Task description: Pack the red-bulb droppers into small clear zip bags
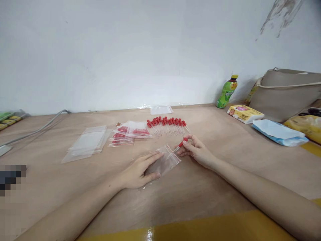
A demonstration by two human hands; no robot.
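Note:
My right hand (pixel 194 149) pinches a glass dropper (pixel 181 143) by its red rubber bulb. The dropper's glass tip is at the mouth of a small clear zip bag (pixel 164 162); whether it is inside is hard to make out. Over the left side of this bag lies my left hand (pixel 142 167), thumb and fingers spread, pressing it to the table. Behind the hands several more red-bulbed droppers (pixel 167 123) lie in a row, bulbs toward the wall. Filled zip bags (pixel 129 134) with red bulbs showing through are piled left of that row.
A stack of flat zip bags (pixel 87 142) lies at left, near a grey cable (pixel 47 124). White sheets or bags (pixel 162 109) rest by the wall. On the right are a green bottle (pixel 227 92), a tissue pack (pixel 244 113), a blue-white packet (pixel 278 132) and a grey bag (pixel 288 95).

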